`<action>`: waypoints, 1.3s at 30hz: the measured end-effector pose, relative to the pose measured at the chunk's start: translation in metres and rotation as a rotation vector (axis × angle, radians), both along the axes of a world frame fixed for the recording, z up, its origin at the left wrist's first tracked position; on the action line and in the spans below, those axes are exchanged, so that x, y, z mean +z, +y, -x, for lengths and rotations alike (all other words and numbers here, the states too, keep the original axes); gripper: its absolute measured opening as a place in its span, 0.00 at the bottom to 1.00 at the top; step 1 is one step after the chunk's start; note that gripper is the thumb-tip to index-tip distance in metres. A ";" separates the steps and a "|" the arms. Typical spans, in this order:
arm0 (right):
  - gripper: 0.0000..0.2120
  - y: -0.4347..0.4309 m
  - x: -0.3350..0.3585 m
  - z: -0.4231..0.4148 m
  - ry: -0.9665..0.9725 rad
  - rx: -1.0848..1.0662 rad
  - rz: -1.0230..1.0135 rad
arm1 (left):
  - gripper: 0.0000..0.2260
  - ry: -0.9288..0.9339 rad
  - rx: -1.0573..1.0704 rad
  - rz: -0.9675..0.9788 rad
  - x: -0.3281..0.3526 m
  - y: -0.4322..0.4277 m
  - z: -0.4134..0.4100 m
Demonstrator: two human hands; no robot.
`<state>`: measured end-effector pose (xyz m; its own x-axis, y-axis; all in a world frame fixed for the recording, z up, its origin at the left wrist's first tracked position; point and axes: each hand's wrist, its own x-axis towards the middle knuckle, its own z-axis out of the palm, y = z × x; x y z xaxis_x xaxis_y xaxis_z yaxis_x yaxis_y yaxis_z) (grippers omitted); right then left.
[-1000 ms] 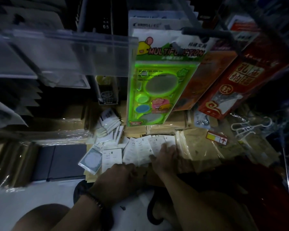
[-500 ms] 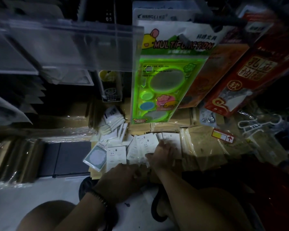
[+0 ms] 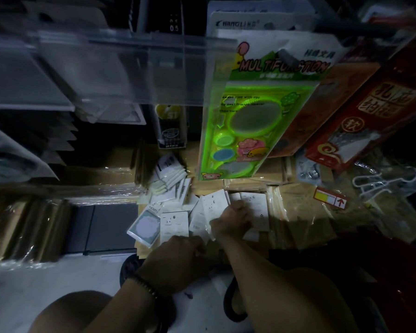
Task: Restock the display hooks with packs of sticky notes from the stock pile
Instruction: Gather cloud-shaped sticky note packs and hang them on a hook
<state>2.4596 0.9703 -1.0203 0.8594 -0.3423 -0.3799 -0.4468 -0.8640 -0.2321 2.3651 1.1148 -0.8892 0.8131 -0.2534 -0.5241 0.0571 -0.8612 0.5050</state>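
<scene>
The stock pile of sticky-note packs (image 3: 175, 222) lies low in the middle of the frame, hemmed in on every side. A hanging green stencil pack (image 3: 247, 131) dips over its upper edge, cellophane-wrapped kraft bundles (image 3: 305, 212) press in at the right, and a dark flat panel (image 3: 101, 227) borders it at the left. The only open room is the pale floor (image 3: 22, 296) at the lower left.

The right hand (image 3: 233, 219) sits on the pile's right part with its fingers bent down onto the white packs. Whether it pinches one cannot be told. The left hand (image 3: 178, 260), with a beaded bracelet (image 3: 145, 286) on its wrist, is curled just below the pile's lower edge, and its grasp cannot be told either.

The scene is dim and crowded. A clear plastic shelf front (image 3: 106, 68) spans the upper left, and a red box (image 3: 370, 111) slants across the upper right. White plastic hangers (image 3: 382, 186) lie at the right edge.

The packs are flat, glossy rectangles, mostly white, and one has a teal scalloped border (image 3: 145, 224).
</scene>
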 end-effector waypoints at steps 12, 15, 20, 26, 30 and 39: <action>0.16 0.002 0.079 0.022 -0.198 0.230 -0.564 | 0.23 -0.098 0.376 0.162 0.001 0.011 -0.003; 0.13 -0.001 0.111 0.039 -0.272 0.247 -0.846 | 0.22 -0.032 0.613 0.456 0.013 0.004 -0.002; 0.27 -0.008 0.147 0.059 -0.196 0.445 -1.010 | 0.16 0.057 0.795 0.887 0.036 -0.004 0.006; 0.27 -0.024 0.176 0.077 -0.124 0.466 -1.077 | 0.16 0.124 0.913 1.106 0.045 -0.002 0.027; 0.32 -0.035 0.196 0.096 -0.241 0.455 -0.999 | 0.19 0.150 0.891 1.135 0.064 -0.001 0.048; 0.37 -0.059 0.286 0.130 -0.434 0.315 -1.149 | 0.21 0.075 0.857 1.291 0.158 0.001 0.097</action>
